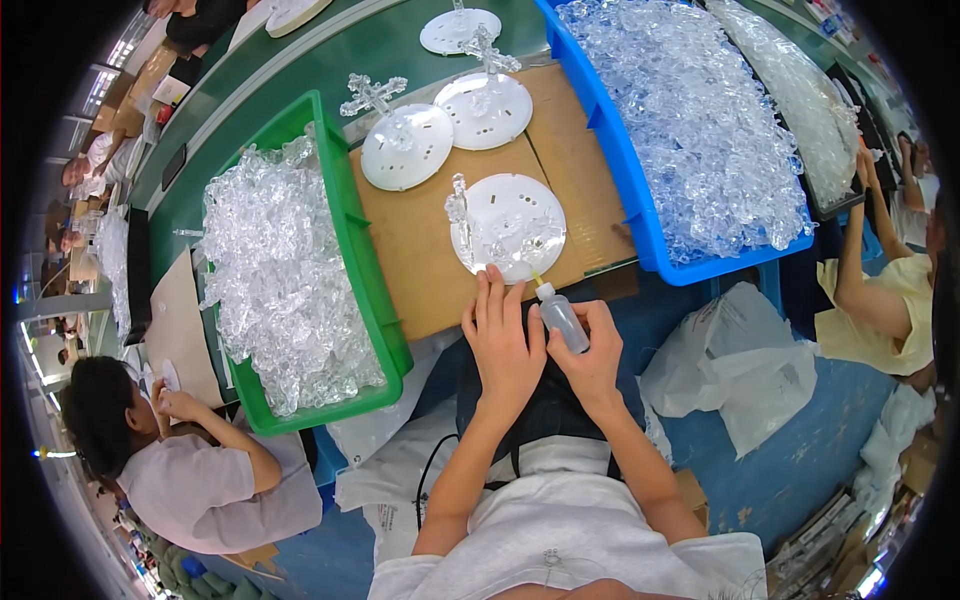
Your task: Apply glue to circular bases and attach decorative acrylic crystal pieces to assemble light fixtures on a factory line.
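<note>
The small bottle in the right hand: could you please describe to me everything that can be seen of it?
The small bottle looks like soft, translucent plastic, whitish and plain, with a rounded body. It has a white cap and a thin yellowish nozzle. It is gripped in the right hand, tilted, its nozzle pointing away from the person toward the near edge of the white disc. Whether the nozzle touches the disc, and how full the bottle is, I cannot tell.

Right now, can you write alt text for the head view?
The right hand holds a small translucent squeeze bottle, its yellowish tip toward the near edge of a round white disc, beside the left hand. Brown cardboard lies beneath, between a green plastic bin and a blue plastic bin, both heaped with clear, glassy pieces.
</note>
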`<state>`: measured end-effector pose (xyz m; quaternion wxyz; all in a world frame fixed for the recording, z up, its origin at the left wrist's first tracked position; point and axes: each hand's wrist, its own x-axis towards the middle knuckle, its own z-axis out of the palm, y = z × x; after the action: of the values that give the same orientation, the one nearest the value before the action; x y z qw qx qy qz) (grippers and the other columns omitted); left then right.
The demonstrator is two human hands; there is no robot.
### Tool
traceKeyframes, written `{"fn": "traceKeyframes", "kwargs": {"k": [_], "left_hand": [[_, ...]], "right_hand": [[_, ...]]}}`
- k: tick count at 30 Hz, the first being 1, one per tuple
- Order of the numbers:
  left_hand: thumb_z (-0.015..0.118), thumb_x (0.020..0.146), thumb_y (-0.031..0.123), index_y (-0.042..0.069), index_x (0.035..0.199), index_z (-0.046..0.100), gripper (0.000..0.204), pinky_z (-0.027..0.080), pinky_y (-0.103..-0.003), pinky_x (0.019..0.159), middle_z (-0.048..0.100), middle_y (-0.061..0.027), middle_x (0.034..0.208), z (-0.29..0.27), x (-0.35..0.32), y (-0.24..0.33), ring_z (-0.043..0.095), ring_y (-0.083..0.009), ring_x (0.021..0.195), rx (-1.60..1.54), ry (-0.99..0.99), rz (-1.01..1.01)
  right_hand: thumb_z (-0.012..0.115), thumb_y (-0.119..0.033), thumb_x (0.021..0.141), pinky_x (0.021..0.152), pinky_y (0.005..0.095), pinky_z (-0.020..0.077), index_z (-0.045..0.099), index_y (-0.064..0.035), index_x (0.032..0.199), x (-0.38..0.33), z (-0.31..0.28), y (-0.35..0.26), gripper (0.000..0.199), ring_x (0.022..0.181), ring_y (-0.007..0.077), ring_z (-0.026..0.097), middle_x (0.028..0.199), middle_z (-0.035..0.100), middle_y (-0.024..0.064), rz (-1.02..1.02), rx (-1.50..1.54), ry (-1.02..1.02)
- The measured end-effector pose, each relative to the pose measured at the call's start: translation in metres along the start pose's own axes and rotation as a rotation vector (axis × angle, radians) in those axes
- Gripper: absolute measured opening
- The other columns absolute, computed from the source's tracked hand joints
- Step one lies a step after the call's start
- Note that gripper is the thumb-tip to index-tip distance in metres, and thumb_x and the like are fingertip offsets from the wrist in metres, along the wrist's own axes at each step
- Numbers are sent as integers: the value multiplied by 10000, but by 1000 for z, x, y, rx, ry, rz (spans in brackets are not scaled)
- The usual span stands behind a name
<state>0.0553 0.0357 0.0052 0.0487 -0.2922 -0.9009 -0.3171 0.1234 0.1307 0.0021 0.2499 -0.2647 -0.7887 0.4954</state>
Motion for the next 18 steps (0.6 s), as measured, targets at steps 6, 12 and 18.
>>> {"fn": "traceKeyframes", "kwargs": {"k": [6, 12, 18], "left_hand": [[548, 877, 157, -22, 1193, 529, 363, 241, -464, 1043, 398, -241, 1399, 0, 2, 0, 342, -366, 1325, 4, -3, -1], [556, 894, 243, 56, 1311, 482, 464, 262, -489, 1009, 421, -252, 1358, 0, 5, 4, 378, -376, 1282, 43, 18, -2], [587, 881, 348, 215, 1388, 447, 543, 273, -502, 970, 447, -266, 1265, -3, 12, 7, 431, -380, 1170, 275, -24, 18]], "right_hand": [[696, -117, 687, 607, 319, 464, 564, -21, 881, 0, -3, 3, 254, 669, 238, 559, 799, 542, 96, 5, -1, -9], [707, -110, 688, 643, 297, 473, 578, -11, 932, -3, -13, 18, 293, 698, 207, 574, 830, 559, 96, 12, 72, -3], [687, -42, 793, 802, 288, 487, 527, 18, 1105, 24, -17, 10, 356, 916, 174, 602, 1045, 574, 101, -80, 161, 79]]}}
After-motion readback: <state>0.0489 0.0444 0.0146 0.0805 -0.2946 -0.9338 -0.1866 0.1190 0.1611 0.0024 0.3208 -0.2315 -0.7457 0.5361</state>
